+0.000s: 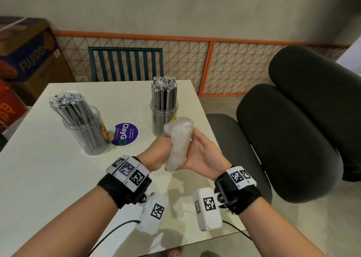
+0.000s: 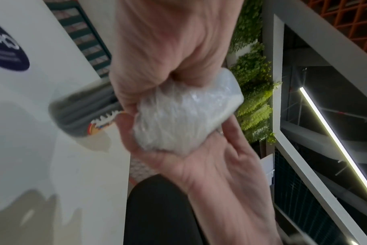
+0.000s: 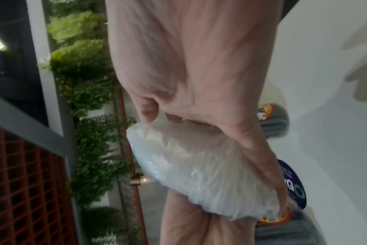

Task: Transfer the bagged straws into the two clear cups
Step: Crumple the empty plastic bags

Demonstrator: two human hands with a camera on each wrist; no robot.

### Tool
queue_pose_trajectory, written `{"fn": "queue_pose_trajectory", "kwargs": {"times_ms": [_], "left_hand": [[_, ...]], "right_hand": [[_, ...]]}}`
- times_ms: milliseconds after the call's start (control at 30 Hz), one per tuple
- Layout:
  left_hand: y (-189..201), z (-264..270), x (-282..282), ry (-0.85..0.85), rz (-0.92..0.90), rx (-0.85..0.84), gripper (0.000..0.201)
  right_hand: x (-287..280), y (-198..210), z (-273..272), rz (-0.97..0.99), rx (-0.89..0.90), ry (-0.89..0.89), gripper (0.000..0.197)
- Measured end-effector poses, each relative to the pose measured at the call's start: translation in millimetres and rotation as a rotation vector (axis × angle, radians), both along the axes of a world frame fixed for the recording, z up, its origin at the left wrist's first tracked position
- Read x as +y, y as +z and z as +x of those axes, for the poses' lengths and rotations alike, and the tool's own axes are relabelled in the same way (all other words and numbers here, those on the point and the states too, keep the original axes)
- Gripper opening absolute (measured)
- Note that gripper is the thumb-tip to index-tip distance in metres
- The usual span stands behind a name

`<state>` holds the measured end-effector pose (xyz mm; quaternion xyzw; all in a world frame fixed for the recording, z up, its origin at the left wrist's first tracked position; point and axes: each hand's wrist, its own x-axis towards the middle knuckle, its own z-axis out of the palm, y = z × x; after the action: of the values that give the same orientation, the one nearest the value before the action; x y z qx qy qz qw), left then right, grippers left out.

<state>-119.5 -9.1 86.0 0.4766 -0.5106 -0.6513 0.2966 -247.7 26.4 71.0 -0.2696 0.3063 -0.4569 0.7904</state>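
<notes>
The white table (image 1: 58, 178) spreads under both forearms and runs forward past the hands. To the right of the right hand sit the dark rounded cushions (image 1: 293, 139) of a seat, off the table's edge. Ahead and to the left of the left hand stands the left clear cup (image 1: 88, 131), packed with wrapped grey straws (image 1: 72, 108) that lean leftward. Straight ahead of the hands stands the right clear cup (image 1: 163, 118), its straws upright (the crumpled bag hides part of its lower wall in the head view). Between the two cups, just ahead of the left hand, a round purple sticker (image 1: 126, 134) lies flat on the tabletop.

Above the table's right side the hands meet on a crumpled clear plastic bag (image 1: 178, 143), held off the surface. The left hand (image 1: 156, 153) has its fingers curled tight round the bag's left side. The right hand (image 1: 203, 153) cups the right side, palm inward, with thumb and fingers wrapped on it in the wrist views.
</notes>
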Motion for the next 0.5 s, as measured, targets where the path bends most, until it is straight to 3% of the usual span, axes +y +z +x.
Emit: {"fn": "queue_pose_trajectory", "kwargs": {"times_ms": [100,233,300,400,500], "left_hand": [[17.1,13.9,-11.5,-0.101,-0.028,-0.239,0.021],[20.9,27.5,-11.9,-0.110,-0.426,-0.964,0.033],[12.5,38.8,-15.3,-0.066,-0.578,-1.143,0.036],[-6.9,58.1,-23.0,-0.048,-0.600,-1.185,0.035],[-21.0,85.0,-23.7,-0.156,-0.553,-0.951,0.029]], "right_hand": [[-0.9,-6.7,18.8,-0.051,-0.041,-0.028,0.059],[-4.8,-9.6,48.8,-0.071,-0.030,-0.093,0.050],[-4.9,-13.0,63.0,-0.072,0.004,-0.092,0.050],[-7.4,-17.8,82.2,-0.021,0.159,-0.084,0.054],[-3.3,-16.6,91.3,-0.007,0.334,-0.116,0.049]]}}
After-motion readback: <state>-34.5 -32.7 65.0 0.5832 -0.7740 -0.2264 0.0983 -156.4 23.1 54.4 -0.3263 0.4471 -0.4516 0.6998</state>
